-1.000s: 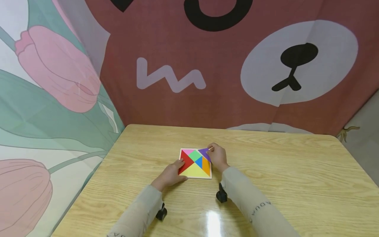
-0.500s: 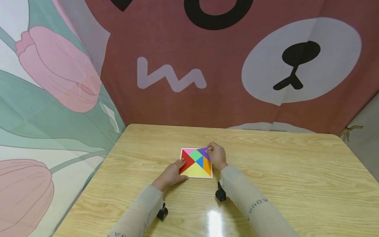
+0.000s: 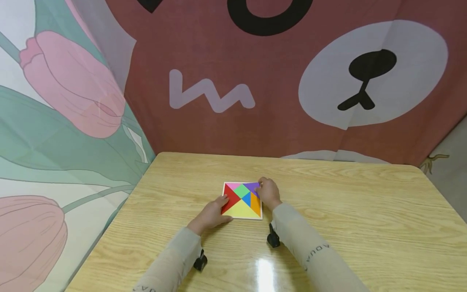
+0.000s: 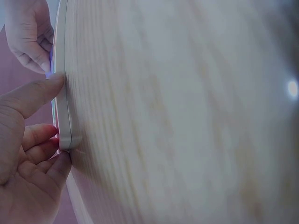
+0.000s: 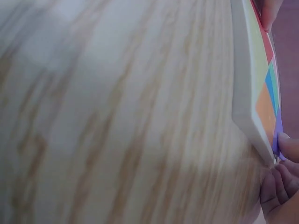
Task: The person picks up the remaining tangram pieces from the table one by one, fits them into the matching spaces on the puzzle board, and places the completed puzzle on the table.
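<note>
A square tangram board with a white rim lies on the table, filled with coloured pieces. My left hand grips its near left corner, thumb along the near edge and fingertips over the red triangle. At the far right corner my right hand pinches the purple triangle, with the thumb on its face and the other fingers curled at the board's corner. In the right wrist view, the purple tip sticks out slightly by the corner. The yellow triangle, green square, blue triangle and orange piece lie flat.
The wooden table extends around the board on all sides. Behind it hangs a reddish-brown cloth with a bear's face, and a flowered cloth hangs at the left. Each wrist carries a small black camera.
The purple triangle, earlier a little askew over its corner, now lies closer in line with the board. My right fingers have shifted slightly right at that corner. The left hand keeps its grip.
</note>
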